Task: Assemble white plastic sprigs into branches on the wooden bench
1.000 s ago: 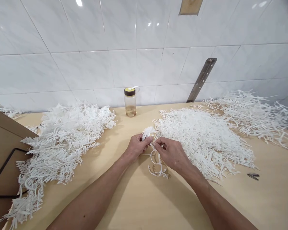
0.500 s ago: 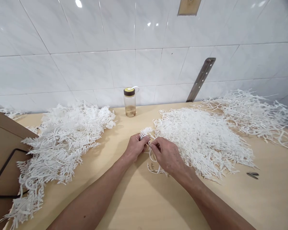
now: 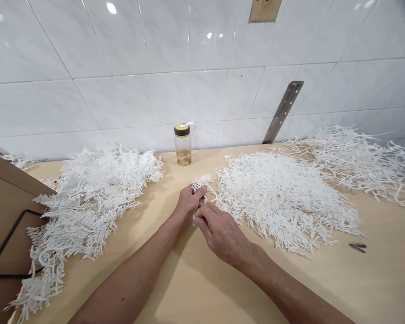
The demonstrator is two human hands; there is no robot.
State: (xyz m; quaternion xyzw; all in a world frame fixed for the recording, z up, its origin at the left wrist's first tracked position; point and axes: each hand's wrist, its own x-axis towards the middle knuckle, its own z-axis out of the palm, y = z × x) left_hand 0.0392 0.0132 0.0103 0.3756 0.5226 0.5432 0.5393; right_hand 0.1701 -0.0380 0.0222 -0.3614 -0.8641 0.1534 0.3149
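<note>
My left hand [image 3: 189, 199] is closed around a small white branched plastic piece [image 3: 202, 181], whose fringed tip sticks out above the thumb. Just below and to the right, my right hand [image 3: 218, 227] is pinched, thumb against fingers, with a bit of white strand showing at the fingertips. A white strand [image 3: 215, 194] arcs out from the held piece toward the right. To the right of my hands lies a large heap of white branched pieces [image 3: 286, 202]. The exact contact between my two hands is hidden by the fingers.
Another white heap [image 3: 97, 193] spreads along the left, beside a brown cardboard box [image 3: 10, 184]. A bottle [image 3: 182, 146] stands near the tiled wall. Looser white branches [image 3: 357, 162] lie back right. A small dark metal tool [image 3: 357, 247] lies at the right on the table [image 3: 384, 274].
My right hand has moved down and left, closer under my left hand. The loops of strand that hung below my hands are no longer visible. My left hand has shifted slightly left.
</note>
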